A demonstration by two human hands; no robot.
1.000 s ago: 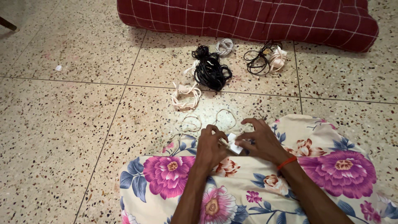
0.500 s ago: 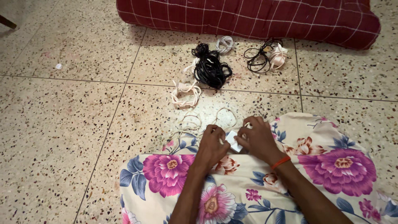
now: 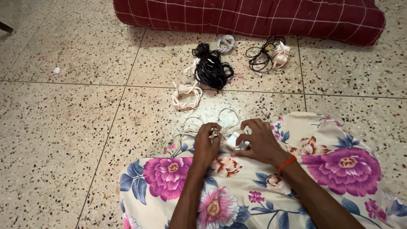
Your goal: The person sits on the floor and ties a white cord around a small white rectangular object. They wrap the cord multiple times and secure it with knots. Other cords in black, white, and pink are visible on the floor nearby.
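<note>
Both hands meet at the near edge of the floral cloth [image 3: 330,161]. The left hand [image 3: 206,146] pinches a bunch of thin pale cord [image 3: 217,135], whose loops trail onto the floor just beyond the cloth. The right hand [image 3: 259,144], fingers curled, grips a small white plug [image 3: 235,141] beside it. Farther off lie a white coil [image 3: 185,95], a black coil [image 3: 210,68] and a red checked cushion [image 3: 254,17].
</note>
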